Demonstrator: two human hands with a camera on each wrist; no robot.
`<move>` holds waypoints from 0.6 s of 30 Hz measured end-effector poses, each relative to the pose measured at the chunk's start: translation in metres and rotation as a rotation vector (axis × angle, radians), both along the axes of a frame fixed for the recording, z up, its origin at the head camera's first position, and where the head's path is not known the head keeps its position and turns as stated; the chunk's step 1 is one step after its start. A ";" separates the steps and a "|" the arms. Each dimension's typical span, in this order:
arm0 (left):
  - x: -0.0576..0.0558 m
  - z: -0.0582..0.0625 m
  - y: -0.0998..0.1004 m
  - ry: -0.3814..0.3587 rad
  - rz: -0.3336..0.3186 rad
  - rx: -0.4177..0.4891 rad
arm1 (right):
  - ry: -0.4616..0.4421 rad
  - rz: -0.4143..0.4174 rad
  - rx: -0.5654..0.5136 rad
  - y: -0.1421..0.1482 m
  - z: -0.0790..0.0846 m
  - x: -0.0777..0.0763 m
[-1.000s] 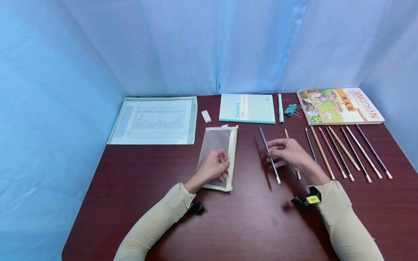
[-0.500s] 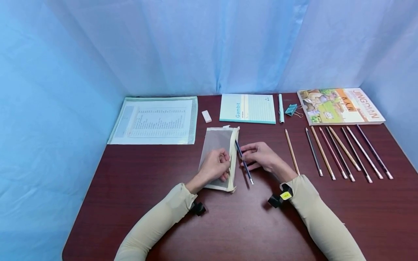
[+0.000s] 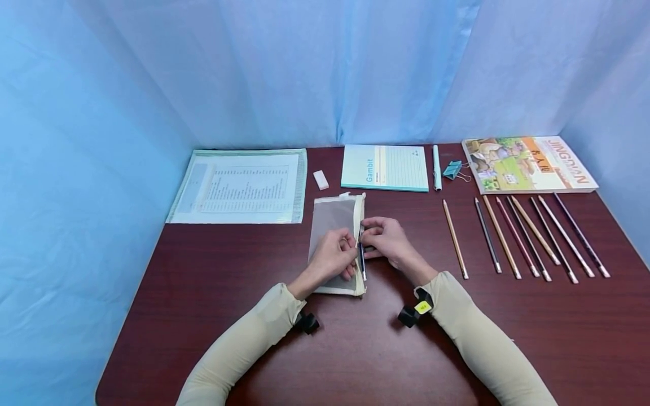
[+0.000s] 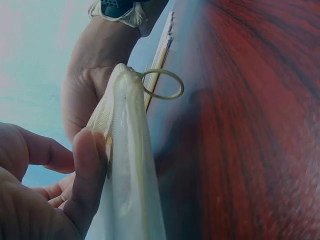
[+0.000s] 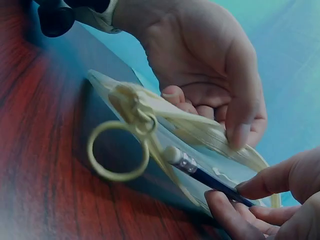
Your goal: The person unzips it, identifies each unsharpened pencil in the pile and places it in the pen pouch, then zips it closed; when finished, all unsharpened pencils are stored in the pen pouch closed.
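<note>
Compared with half a second earlier, the right hand [image 3: 390, 241] is bringing one dark pencil [image 5: 202, 176] leftward from beside one mesh pouch [image 3: 331, 217] into its open mouth, thumb and fingers pinching the shaft; the left hand [image 3: 332, 255] is keeping a curled pinch on the pouch's edge. Nine further pencils [image 3: 517, 237] are lying on one table [image 3: 162, 293], right of both hands
</note>
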State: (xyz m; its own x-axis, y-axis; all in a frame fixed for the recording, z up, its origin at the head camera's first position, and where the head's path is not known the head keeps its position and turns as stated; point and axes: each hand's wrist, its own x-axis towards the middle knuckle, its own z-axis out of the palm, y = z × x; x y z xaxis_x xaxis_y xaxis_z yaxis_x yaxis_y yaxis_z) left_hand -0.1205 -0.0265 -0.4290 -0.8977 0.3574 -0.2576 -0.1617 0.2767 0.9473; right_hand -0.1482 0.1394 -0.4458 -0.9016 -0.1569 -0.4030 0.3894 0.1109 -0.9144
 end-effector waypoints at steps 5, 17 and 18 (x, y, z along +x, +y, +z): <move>-0.001 -0.001 0.000 0.001 0.001 0.006 | 0.039 -0.003 0.035 -0.005 0.005 -0.001; -0.001 -0.003 0.000 0.017 0.002 -0.001 | 0.077 0.027 0.080 0.001 0.006 0.005; -0.001 -0.003 0.000 0.020 0.002 -0.004 | 0.085 0.027 0.081 0.004 0.007 0.005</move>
State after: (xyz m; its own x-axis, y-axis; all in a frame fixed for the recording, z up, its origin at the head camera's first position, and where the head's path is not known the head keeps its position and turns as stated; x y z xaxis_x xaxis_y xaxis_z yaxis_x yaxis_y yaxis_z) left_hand -0.1210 -0.0269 -0.4322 -0.9034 0.3546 -0.2411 -0.1435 0.2799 0.9492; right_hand -0.1428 0.1436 -0.4392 -0.9291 -0.1518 -0.3371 0.3062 0.1951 -0.9318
